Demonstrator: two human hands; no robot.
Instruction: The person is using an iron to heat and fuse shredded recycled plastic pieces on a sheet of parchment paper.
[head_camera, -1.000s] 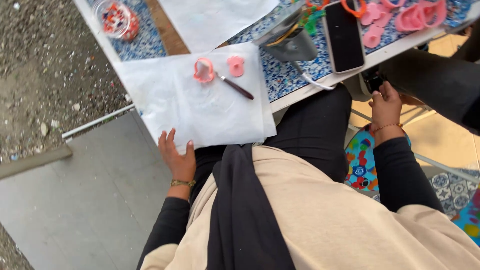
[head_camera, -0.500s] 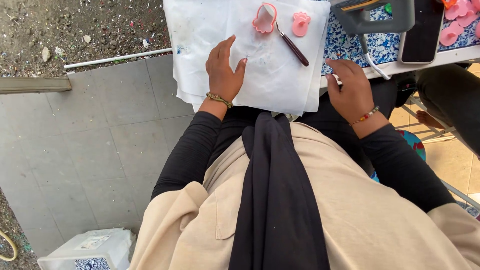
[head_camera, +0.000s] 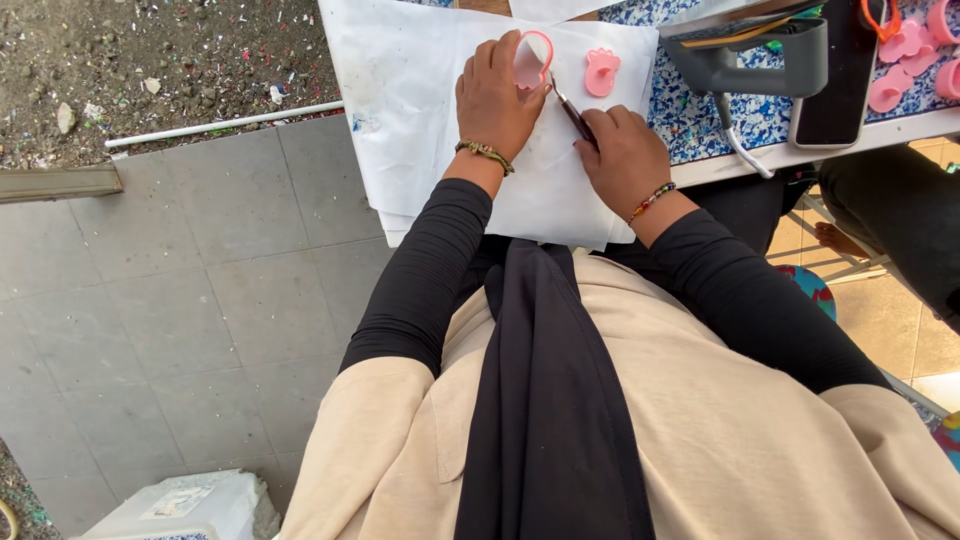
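Left hand (head_camera: 495, 95) grips pink cutter (head_camera: 533, 58); right hand (head_camera: 625, 150) seemingly holds brush (head_camera: 572, 112).

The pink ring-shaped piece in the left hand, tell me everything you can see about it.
The pink ring-shaped piece is a thin oval hoop, plastic by the look of it, with a pale, see-through middle. The left hand holds it by its lower edge, tilted up off the white paper sheet that covers the table. The tip of a dark-handled tool, gripped by the right hand, reaches close to its lower right rim; contact cannot be told. A small pink foot-shaped piece lies apart, to its right.
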